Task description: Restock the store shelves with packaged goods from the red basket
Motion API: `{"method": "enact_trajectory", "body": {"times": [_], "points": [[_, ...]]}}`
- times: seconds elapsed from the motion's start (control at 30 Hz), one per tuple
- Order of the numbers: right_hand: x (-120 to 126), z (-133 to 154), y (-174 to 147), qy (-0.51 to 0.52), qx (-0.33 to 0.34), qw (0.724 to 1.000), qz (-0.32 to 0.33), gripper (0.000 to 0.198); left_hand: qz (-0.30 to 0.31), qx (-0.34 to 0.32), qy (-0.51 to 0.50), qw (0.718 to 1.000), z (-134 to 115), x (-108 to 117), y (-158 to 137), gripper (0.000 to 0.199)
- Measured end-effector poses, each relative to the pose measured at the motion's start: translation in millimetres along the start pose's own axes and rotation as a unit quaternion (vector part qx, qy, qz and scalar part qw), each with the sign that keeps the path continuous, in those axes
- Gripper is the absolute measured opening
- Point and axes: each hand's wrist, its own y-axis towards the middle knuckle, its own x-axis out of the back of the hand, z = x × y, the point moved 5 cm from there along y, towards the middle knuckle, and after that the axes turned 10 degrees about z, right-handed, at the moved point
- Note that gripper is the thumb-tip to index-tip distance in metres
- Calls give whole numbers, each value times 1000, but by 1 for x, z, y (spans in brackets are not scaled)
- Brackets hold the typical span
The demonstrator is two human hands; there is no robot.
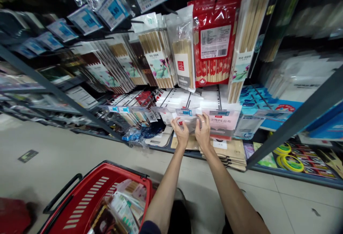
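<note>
At the middle of the rack, both my hands are on a white and grey plastic packet (190, 124) with a small red label, hanging from a hook. My left hand (181, 132) holds its left side, fingers curled and thumb toward the middle. A ring shows on my right hand (203, 131), whose bent fingers grip the right side. A price tag (183, 113) on the hook's end sits just above my fingertips. Directly right hangs a pink and white tablecloth packet (224, 121). My fingers partly cover the packet's front.
Chopstick packs (158, 55) and a red chopstick bag (215, 41) hang overhead. Brown paper-wrapped items (230, 152) lie on the bottom shelf. A slanting metal post (297, 119) stands at right. On the floor at lower left is a red shopping basket (88, 180) holding several packages.
</note>
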Motion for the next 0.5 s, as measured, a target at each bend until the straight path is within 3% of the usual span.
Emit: {"method": "enact_trajectory", "body": {"times": [0.37,0.5], "points": [[-8,-11,-3,-21,-9,999,23,47,104,-14,15,994,20,-10,8,47],[-10,-14,-3,-28,-7,999,42,49,116,-26,27,993,21,-12,12,49]]}}
